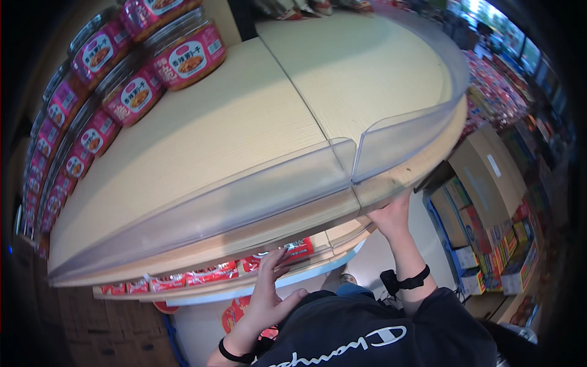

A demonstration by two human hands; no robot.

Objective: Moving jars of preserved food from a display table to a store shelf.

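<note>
Before me is a rounded wooden shelf board (220, 124) with a seam across it. A clear plastic guard in two pieces stands along its front edge, a left piece (229, 195) and a right piece (408, 142). My right hand (392, 213) reaches up to the underside of the board's rim near the seam, its fingers hidden there. Below the rim, my left hand (270, 289) is raised with the thumb spread from the fingers, holding nothing. Its fingertips are close to red packets (211, 274) on the lower shelf; contact cannot be told.
Stacked plastic jars with pink labels (188, 57) line the board's left side. To the right, a cardboard box (490, 179) and several colourful cartons (500, 252) stand by a blue pallet edge (442, 238). Shoes or feet-like red shapes (296, 13) appear at the far edge, unclear.
</note>
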